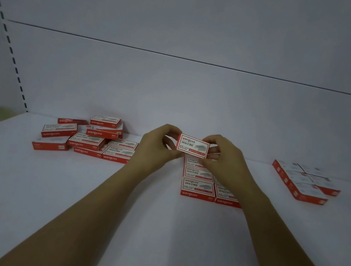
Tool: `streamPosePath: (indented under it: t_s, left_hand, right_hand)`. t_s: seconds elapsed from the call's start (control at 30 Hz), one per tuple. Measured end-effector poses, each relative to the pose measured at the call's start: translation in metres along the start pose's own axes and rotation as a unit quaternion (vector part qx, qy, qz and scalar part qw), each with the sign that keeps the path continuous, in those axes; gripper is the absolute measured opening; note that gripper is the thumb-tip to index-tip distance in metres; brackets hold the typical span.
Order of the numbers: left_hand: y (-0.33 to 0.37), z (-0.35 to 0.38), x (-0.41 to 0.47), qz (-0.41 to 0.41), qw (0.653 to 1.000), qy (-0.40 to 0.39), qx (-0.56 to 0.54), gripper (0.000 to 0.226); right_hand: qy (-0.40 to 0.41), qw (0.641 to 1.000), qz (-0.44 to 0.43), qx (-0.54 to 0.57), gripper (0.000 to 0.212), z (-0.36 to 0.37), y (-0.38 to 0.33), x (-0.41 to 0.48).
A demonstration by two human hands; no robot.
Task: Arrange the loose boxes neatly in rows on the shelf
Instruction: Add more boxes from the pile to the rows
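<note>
One box between fingertips of left hand, right hand

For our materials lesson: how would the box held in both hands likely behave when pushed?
The held box probably stays stiff: crisp edges. Flat-sided, it should slide, not roll. Lying flat like the arranged boxes, tipping seems unlikely.

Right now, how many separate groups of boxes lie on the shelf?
3: a loose pile at the left; neat rows in the middle, partly hidden behind the right hand; a tidy block at the right. One held box is not counted.
</note>
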State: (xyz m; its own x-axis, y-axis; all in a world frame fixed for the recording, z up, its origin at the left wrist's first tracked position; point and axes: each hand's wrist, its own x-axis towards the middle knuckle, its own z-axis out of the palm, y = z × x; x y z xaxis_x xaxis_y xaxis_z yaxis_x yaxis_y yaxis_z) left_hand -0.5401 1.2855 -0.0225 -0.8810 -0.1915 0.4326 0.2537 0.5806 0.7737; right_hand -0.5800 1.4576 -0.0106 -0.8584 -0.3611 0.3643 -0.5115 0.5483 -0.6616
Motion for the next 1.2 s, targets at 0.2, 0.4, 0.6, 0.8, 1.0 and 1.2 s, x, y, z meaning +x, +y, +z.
streamPosePath:
  t_s: [0.2, 0.4, 0.6, 0.8, 1.0, 1.2]
  left_hand:
    - [-0.0021, 0.0043, -0.0006, 0.018, 1.000, 0.002, 0.006, 0.040]
    - [-0.0029, 0.0072, -0.0017, 0.051, 0.998, 0.008, 0.022, 0.042]
    - [-0.0029, 0.0082, -0.0023, 0.088, 0.993, 0.039, 0.062, 0.039]
    - [-0.0010, 0.0057, -0.0013, 0.080, 0.995, 0.040, 0.039, 0.036]
    - [-0.0048, 0.0040, 0.0003, 0.044, 0.998, 0.038, 0.029, 0.034]
    - [-0.0039, 0.0036, -0.0001, 0.032, 0.998, 0.039, 0.028, 0.036]
  right_hand:
    - [0.034, 0.999, -0.025, -0.032, 0.035, 0.0031, 0.0014, 0.0023]
    - [0.072, 0.991, -0.089, -0.067, 0.033, 0.0057, 0.0005, 0.0013]
    - [0.097, 0.984, -0.123, -0.084, 0.033, 0.0092, 0.0011, 0.0017]
    - [0.092, 0.987, -0.108, -0.081, 0.031, 0.0068, 0.0036, 0.0039]
    - [0.070, 0.990, -0.099, -0.078, 0.041, 0.0039, 0.0043, 0.0023]
    - [0.073, 0.990, -0.092, -0.077, 0.042, 0.0050, 0.0035, 0.0028]
